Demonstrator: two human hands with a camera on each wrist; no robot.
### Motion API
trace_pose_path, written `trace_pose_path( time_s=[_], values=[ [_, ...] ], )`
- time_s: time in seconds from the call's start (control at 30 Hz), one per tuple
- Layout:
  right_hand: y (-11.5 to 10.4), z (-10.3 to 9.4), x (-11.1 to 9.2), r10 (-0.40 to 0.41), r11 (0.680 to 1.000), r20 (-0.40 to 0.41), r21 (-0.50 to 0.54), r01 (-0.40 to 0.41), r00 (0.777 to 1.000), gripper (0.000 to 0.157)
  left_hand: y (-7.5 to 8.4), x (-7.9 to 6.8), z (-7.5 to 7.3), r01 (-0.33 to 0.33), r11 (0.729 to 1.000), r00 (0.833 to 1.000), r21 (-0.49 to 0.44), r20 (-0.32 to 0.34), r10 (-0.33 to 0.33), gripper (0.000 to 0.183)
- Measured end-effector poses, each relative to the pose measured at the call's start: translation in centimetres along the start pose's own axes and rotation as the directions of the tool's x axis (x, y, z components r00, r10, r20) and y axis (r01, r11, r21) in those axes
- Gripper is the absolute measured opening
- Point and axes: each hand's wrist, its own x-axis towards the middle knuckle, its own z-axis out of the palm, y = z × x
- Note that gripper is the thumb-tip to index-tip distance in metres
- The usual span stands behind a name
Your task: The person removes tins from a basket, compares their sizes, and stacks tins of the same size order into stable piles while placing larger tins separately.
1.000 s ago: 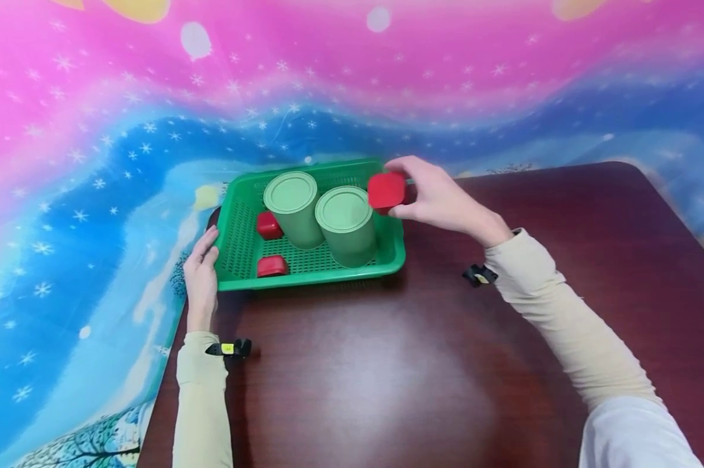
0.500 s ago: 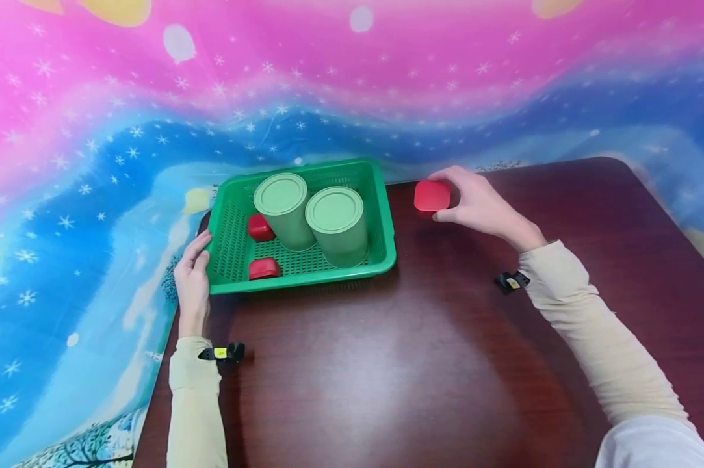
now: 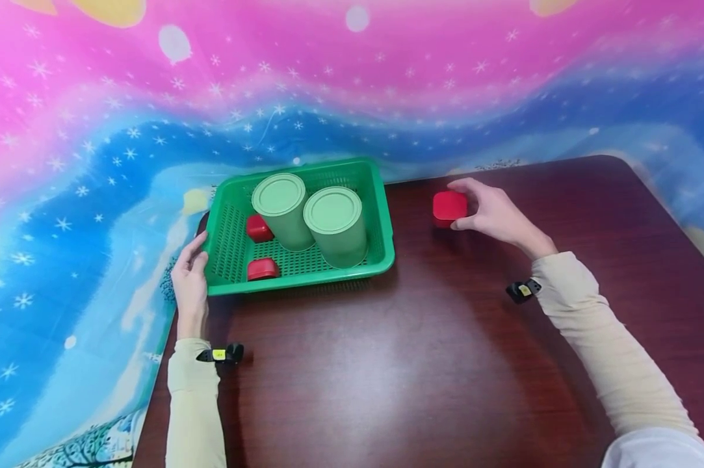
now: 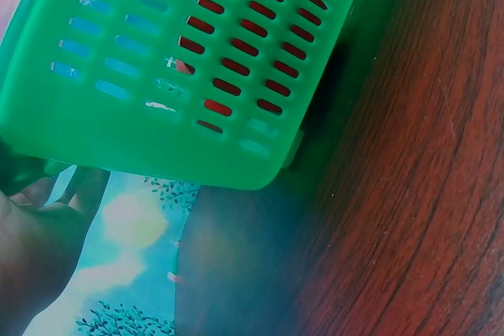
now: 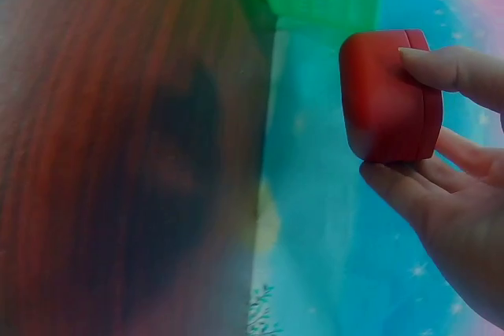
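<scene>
In the head view, my right hand (image 3: 492,209) holds a small red lidded box (image 3: 450,207) above the table, right of the basket. The right wrist view has the thumb on one side of this red box (image 5: 384,100) and fingers on the other, near its lid seam. My left hand (image 3: 190,286) touches the left end of the green plastic basket (image 3: 301,282), fingers extended at its rim. Its fingertips are partly hidden by the rim. Inside stand two pale green cans, one left (image 3: 279,194) and one right (image 3: 333,211). Two red boxes (image 3: 260,229) lie left of them.
The dark reddish wooden table (image 3: 340,370) extends in front of the basket and to its right. A pink and blue patterned cloth (image 3: 352,84) hangs behind the table and down its left side. The basket's slotted end wall (image 4: 157,131) fills the upper left wrist view.
The red box in my right hand has moved right and slightly down, from over the basket's right rim to above the table. The left hand stays at the basket's left end.
</scene>
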Motion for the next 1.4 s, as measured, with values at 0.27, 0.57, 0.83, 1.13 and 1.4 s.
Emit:
trace_pose_path(
  time_s=[0.27,0.57,0.83,1.13,1.4],
  values=[
    [1.8,0.9,-0.4,0.067,0.987,-0.028,0.151,-0.062,0.997,0.092,-0.2,-0.2,-0.4,-0.024,0.999,1.000,-0.039,-0.002,0.024,0.039],
    [3.9,1.9,-0.2,0.096,0.984,0.003,0.149,-0.095,0.995,0.093,-0.1,-0.5,-0.5,-0.025,0.998,1.000,-0.063,-0.011,0.024,0.042],
    [5.0,2.2,-0.1,0.093,0.985,0.053,0.139,-0.100,0.994,0.089,0.1,-0.2,-0.3,-0.026,0.997,1.000,-0.068,-0.003,0.026,0.036],
    [5.9,2.6,-0.2,0.083,0.977,0.126,0.185,-0.106,0.988,0.085,0.1,-0.3,-0.1,-0.019,0.996,1.000,-0.092,-0.023,0.017,0.034],
    [6.2,2.3,-0.3,0.069,0.997,0.152,0.033,-0.075,0.986,0.084,0.4,-0.3,0.1,-0.019,0.998,1.000,-0.065,-0.007,0.019,0.034]
  ],
)
